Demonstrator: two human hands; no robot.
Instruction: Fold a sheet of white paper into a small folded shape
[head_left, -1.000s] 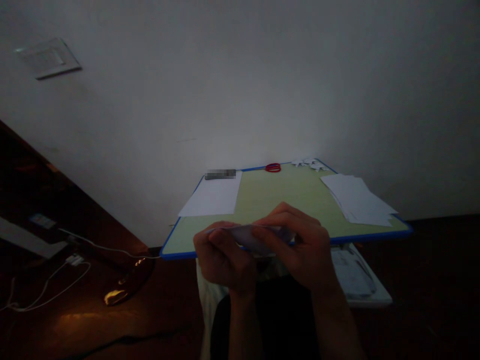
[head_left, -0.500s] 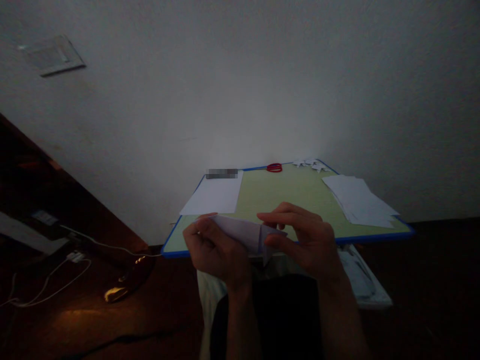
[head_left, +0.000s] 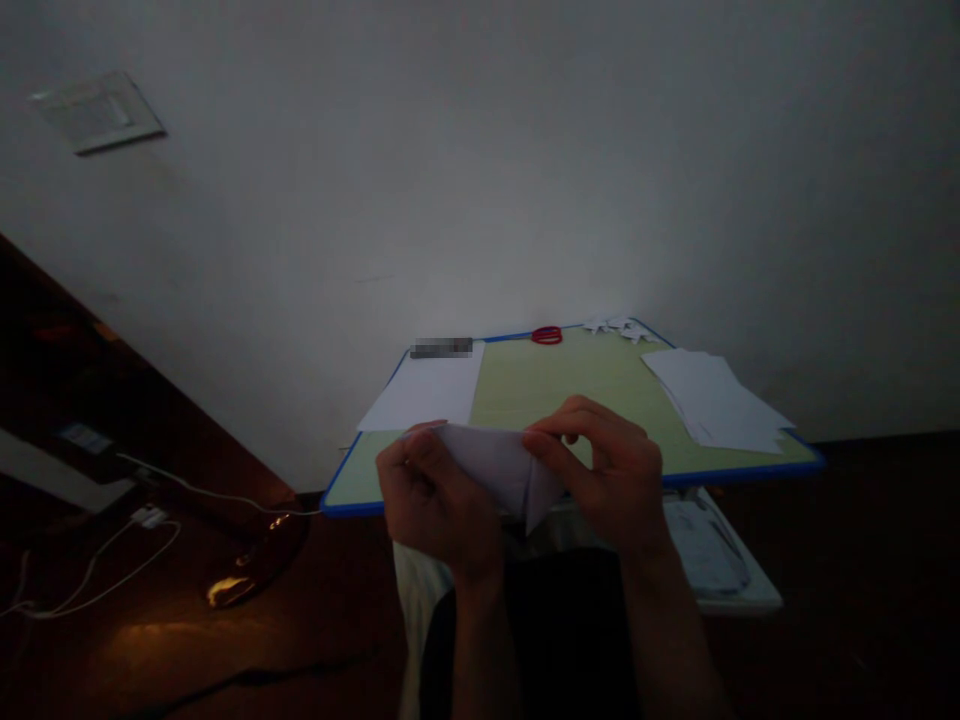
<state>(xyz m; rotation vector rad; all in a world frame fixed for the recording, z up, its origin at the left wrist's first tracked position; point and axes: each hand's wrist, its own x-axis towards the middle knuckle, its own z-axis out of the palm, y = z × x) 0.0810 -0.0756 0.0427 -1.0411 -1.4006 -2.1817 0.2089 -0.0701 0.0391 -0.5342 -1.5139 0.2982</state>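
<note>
Both of my hands hold a folded white paper (head_left: 499, 470) up in front of me, just over the near edge of a small green table with a blue rim (head_left: 352, 500). My left hand (head_left: 439, 515) pinches the paper's left end with fingers curled. My right hand (head_left: 611, 475) pinches its right part, where a pointed flap hangs downward. The room is dim.
On the table lie a single white sheet (head_left: 427, 390) at the left, a stack of white sheets (head_left: 712, 400) at the right, a red ring-shaped thing (head_left: 547, 335) and small white paper shapes (head_left: 619, 326) at the far edge. White cables (head_left: 112, 560) trail over the dark floor at left.
The paper has turned from nearly flat and edge-on to facing me, showing its folded face and a hanging point. Both hands have risen slightly and drawn closer together.
</note>
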